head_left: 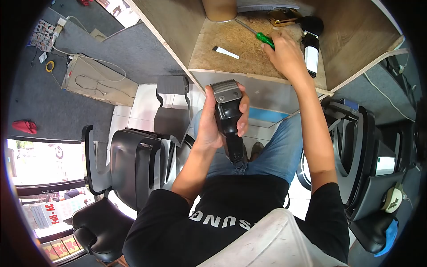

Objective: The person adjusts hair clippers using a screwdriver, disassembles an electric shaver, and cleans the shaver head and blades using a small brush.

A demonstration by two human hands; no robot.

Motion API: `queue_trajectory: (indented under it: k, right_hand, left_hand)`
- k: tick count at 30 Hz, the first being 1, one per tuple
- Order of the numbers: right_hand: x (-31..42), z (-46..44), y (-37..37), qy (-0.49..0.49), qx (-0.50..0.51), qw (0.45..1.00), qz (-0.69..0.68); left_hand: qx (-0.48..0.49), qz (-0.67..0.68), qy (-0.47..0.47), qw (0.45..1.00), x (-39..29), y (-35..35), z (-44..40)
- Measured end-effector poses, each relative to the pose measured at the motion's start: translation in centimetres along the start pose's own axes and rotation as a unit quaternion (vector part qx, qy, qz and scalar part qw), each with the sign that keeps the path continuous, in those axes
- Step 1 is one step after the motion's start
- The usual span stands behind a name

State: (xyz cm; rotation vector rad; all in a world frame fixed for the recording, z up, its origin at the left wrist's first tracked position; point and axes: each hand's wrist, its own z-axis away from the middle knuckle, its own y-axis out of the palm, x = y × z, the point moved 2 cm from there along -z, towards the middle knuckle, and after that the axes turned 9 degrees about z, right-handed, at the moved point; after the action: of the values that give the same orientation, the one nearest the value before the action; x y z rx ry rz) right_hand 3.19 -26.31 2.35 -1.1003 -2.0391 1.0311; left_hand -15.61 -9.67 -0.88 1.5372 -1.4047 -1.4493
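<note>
My left hand is wrapped round a black hair clipper, held upright over my lap with its metal toothed blade at the top. Two screws show on the blade plate. At the shelf, my right hand has its fingers closed at the end of a green-handled screwdriver, whose shaft points up and left. Close by on the wooden shelf lie a small white and black cleaning brush and a white and black trimmer. My right fingertips are partly hidden.
Behind the tools are a brown round container, a grey comb, a gold-coloured object and a black-bristled brush. A black barber chair stands at left, another chair at right. A cardboard box sits further left.
</note>
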Motion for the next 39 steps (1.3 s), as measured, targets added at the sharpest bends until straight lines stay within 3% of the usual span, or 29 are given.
queue_trajectory:
  k: [4, 7, 9, 11, 16, 32, 39]
  right_hand:
    - [0.2, 0.6, -0.3, 0.011, -0.058, 0.997, -0.045]
    - [1.8, 3.7, -5.9, 0.076, 0.035, 0.978, -0.190]
    - [2.2, 6.9, -8.5, 0.064, 0.005, 0.936, -0.345]
    - [1.8, 9.6, -10.9, 0.013, 0.013, 0.919, -0.394]
    - [0.9, 12.6, -13.9, -0.026, 0.062, 0.943, -0.325]
    - [1.0, 12.8, -14.4, -0.062, 0.053, 0.965, -0.250]
    - [0.8, 12.1, -15.8, -0.118, 0.049, 0.983, -0.128]
  left_hand:
    - [0.010, -0.022, -0.006, 1.000, -0.2, -0.3, 0.0]
    - [0.014, -0.109, 0.003, 0.994, -1.3, -0.7, 0.2]
    - [0.010, -0.185, 0.016, 0.983, -2.4, -1.1, 0.2]
    - [0.003, -0.256, 0.025, 0.966, -3.3, -1.4, 0.3]
    - [-0.009, -0.374, 0.024, 0.927, -3.9, -0.5, -0.4]
    - [-0.027, -0.453, -0.012, 0.891, -4.0, 0.5, -1.1]
    - [-0.004, -0.492, -0.068, 0.868, -4.7, -0.2, -1.3]
